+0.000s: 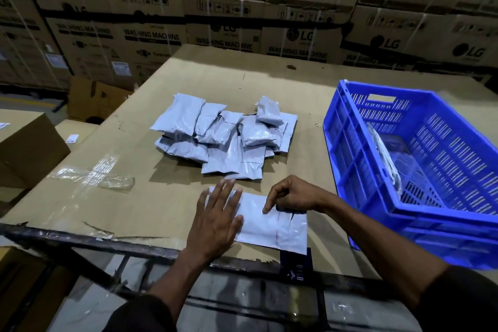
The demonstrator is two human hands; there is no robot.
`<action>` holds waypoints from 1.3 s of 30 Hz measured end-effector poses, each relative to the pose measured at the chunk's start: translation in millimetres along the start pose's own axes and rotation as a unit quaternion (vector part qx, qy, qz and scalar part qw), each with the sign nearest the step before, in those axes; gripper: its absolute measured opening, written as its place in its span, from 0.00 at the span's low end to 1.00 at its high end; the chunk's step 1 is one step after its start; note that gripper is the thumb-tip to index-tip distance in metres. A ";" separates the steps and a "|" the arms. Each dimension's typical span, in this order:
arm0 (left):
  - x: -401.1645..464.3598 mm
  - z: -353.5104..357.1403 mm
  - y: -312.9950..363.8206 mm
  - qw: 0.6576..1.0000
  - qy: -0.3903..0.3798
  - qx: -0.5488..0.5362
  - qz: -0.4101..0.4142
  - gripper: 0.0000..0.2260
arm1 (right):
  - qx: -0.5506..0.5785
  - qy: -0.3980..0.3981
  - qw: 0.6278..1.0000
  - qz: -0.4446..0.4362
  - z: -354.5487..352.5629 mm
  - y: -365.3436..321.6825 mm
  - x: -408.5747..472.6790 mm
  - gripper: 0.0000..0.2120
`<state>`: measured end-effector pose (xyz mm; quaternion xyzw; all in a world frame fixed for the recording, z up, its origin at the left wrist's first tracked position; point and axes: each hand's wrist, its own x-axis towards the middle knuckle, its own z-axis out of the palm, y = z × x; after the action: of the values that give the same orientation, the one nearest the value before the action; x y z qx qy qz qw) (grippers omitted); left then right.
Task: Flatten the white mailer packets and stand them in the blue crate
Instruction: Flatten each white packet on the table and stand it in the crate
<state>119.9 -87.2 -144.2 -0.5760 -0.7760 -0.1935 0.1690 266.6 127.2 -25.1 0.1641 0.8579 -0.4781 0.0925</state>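
Low in the middle of the frame, the left hand [215, 221] presses spread fingers on 1 flat white plastic mailer packet [272, 226]. The right hand [292, 194] touches it with 1 fingertip, other fingers curled. The blue plastic crate [350, 159] sits at right.

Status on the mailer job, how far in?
Early. Done: what looks like one packet stands against the left wall of the blue crate. In hand: the left hand presses a mailer flat while the right hand fingers its top edge. Left: the whole pile on the table.
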 end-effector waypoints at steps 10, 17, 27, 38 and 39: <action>2.5 6.3 0.8 0.995 -0.090 0.025 -0.041 0.23 | -0.381 0.218 0.895 -0.082 120.8 54.5 14.4 0.25; 5.6 10.6 -1.9 0.989 -0.143 0.017 -0.020 0.25 | -0.405 0.192 0.892 -0.053 127.0 59.5 15.2 0.29; 9.5 10.1 -2.7 0.970 -0.231 0.009 -0.079 0.30 | -0.387 0.173 0.905 -0.048 118.2 68.0 11.3 0.28; -0.7 4.3 -6.6 0.971 -0.233 0.008 -0.060 0.31 | -0.384 0.169 0.907 -0.038 113.9 67.0 3.9 0.27; 0.7 3.3 -5.8 0.969 -0.237 0.008 -0.062 0.31 | -0.385 0.168 0.907 -0.038 113.6 67.9 3.8 0.27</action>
<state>114.1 -86.4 -147.3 -0.5550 -0.8296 -0.0549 -0.0277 288.4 64.5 -139.6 0.1614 0.9836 -0.0794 -0.0154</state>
